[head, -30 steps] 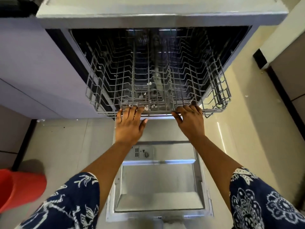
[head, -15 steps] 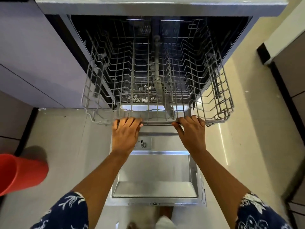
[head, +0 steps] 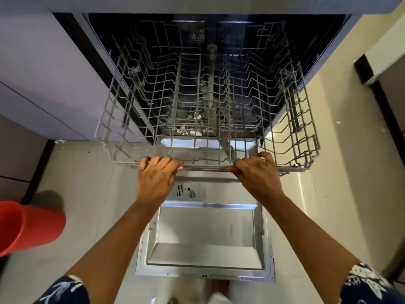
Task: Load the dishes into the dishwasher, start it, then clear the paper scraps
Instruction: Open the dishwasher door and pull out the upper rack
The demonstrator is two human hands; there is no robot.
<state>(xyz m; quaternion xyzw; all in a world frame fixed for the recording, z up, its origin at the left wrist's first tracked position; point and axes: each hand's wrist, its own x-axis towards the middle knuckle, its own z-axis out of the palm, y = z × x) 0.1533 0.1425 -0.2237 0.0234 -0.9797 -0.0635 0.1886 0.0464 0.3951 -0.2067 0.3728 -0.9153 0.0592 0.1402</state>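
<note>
Dishwasher rack (head: 206,166) stands pulled out above the open door (head: 206,235). My left grip (head: 156,178) and my right grip (head: 256,177) both curl over its front rail and pinch the wire. Small white scraps (head: 196,131) lie below the rack wires, near the front.

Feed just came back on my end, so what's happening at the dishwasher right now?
A person's left hand and right hand both grip the front rail of the wire rack, which sits partly out over the lowered dishwasher door. The rack holds no dishes. A few white scraps lie below it near the tub's front. A red bucket sits on the floor to the left.
</note>
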